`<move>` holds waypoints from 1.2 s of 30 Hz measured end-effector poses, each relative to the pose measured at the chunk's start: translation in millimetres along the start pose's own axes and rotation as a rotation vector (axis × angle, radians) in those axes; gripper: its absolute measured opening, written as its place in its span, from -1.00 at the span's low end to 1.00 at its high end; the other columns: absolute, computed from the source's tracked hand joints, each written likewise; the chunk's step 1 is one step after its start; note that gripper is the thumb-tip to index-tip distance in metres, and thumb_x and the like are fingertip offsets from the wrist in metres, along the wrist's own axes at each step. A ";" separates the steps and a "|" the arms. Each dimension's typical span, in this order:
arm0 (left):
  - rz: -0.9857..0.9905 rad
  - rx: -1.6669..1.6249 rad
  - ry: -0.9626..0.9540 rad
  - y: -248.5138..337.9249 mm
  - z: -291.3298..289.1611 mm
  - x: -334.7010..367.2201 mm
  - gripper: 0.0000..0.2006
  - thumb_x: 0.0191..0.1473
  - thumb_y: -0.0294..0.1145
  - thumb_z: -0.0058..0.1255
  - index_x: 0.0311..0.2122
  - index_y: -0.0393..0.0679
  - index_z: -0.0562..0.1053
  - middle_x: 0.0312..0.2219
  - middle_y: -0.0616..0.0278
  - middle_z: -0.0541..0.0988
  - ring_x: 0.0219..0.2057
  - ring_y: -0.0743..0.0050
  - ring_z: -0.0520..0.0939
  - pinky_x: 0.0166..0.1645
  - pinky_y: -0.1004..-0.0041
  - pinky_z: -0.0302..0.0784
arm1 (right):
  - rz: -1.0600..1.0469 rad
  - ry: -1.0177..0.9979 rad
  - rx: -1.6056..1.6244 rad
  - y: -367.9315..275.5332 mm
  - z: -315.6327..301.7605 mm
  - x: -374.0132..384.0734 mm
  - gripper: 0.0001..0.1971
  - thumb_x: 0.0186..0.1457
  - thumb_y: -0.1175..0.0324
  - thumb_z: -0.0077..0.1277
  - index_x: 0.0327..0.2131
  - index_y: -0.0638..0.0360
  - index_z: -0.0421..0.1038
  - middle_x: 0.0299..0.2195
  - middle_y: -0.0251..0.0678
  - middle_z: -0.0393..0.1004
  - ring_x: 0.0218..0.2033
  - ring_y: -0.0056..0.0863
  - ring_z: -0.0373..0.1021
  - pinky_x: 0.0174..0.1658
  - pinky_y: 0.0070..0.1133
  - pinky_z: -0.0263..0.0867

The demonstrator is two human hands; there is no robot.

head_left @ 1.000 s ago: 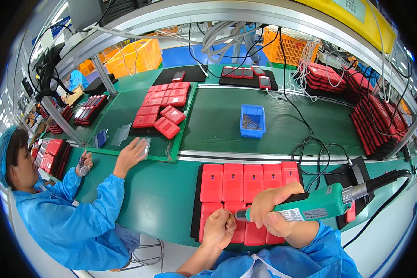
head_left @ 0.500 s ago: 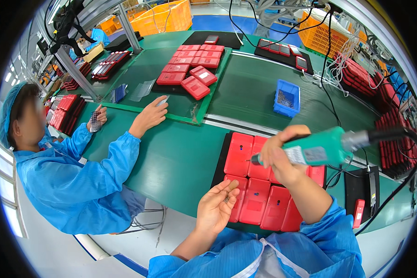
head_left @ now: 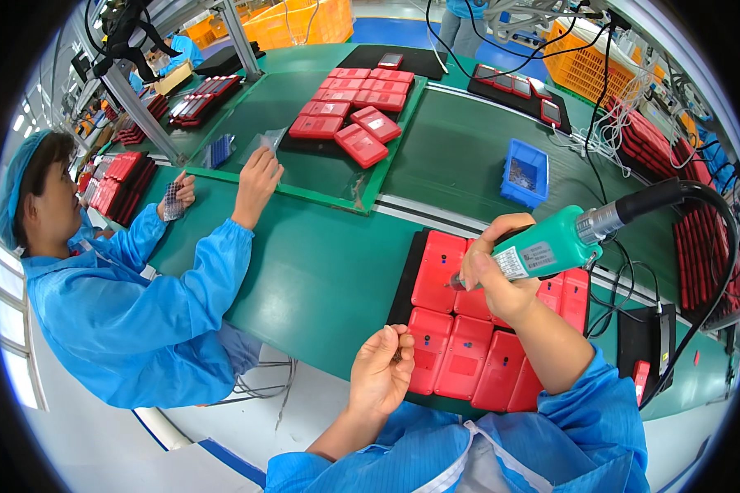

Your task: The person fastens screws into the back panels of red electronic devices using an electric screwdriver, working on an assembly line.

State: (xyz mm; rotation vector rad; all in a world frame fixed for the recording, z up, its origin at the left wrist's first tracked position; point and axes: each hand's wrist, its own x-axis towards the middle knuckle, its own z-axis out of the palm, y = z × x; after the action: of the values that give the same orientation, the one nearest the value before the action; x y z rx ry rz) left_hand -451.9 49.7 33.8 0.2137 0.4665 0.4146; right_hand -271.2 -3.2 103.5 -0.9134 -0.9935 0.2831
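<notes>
My right hand (head_left: 501, 275) is wrapped round a green electric screwdriver (head_left: 543, 246), tilted with its cable end up to the right. Its tip comes down at the upper left red plastic casing (head_left: 437, 275); whether it touches is hard to tell. Close to the lower row of red casings (head_left: 466, 353), my left hand (head_left: 378, 374) is closed, palm up, thumb and fingertips together over a few small screws (head_left: 397, 355). The casings lie side by side on a black mat (head_left: 404, 283), several with small dark dots on their faces. My right forearm hides part of them.
A blue bin (head_left: 524, 177) of small parts stands beyond the casings. To the left sits a co-worker in blue (head_left: 131, 304), hands over a green-edged board (head_left: 321, 193) bearing stacked red casings (head_left: 362, 94). The screwdriver's black cable (head_left: 728, 238) loops down at right.
The screwdriver has tilted more upright, its cable end lifting and swinging left. My left fingertips have drawn together over the screws. The co-worker's nearer hand has moved left and away. The view has shifted slightly.
</notes>
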 end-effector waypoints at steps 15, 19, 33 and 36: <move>0.011 0.017 0.050 -0.9 2.3 3.9 -0.83 0.08 -0.38 -0.17 -0.31 -0.25 0.38 -0.53 0.25 0.43 -0.55 0.60 0.39 -0.53 0.71 0.33 | 0.006 0.038 0.036 1.3 -7.1 3.0 -0.76 -0.06 0.66 -0.17 -0.28 0.26 0.08 -0.67 -0.35 0.22 -0.74 -0.65 0.22 -0.65 -0.63 0.27; 0.016 0.045 0.074 -2.0 5.5 4.1 -0.83 0.07 -0.37 -0.16 -0.31 -0.25 0.38 -0.54 0.26 0.43 -0.55 0.60 0.39 -0.55 0.72 0.31 | 0.002 0.044 0.032 0.0 -7.2 2.3 -0.76 -0.06 0.66 -0.17 -0.28 0.27 0.07 -0.67 -0.34 0.23 -0.74 -0.65 0.22 -0.65 -0.64 0.27; -0.003 0.043 0.043 -0.7 4.2 3.7 -0.82 0.09 -0.35 -0.19 -0.30 -0.23 0.38 -0.54 0.27 0.43 -0.55 0.61 0.40 -0.57 0.73 0.28 | -0.015 -0.013 -0.022 5.1 0.0 2.0 -0.75 -0.12 0.67 -0.10 -0.32 0.28 0.12 -0.67 -0.36 0.26 -0.76 -0.68 0.22 -0.69 -0.71 0.19; 0.008 0.091 0.122 0.6 10.3 3.2 -0.82 0.09 -0.35 -0.19 -0.28 -0.23 0.37 -0.54 0.27 0.43 -0.55 0.61 0.39 -0.57 0.73 0.27 | 0.031 -0.027 -0.018 5.9 1.5 1.5 -0.75 -0.12 0.67 -0.10 -0.32 0.28 0.14 -0.66 -0.39 0.26 -0.72 -0.72 0.22 -0.65 -0.74 0.16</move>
State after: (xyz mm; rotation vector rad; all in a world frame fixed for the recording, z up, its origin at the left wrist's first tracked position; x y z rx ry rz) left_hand -444.6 50.5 41.8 0.2791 0.6051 0.4163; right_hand -270.6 2.0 100.2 -0.9445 -1.0087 0.3140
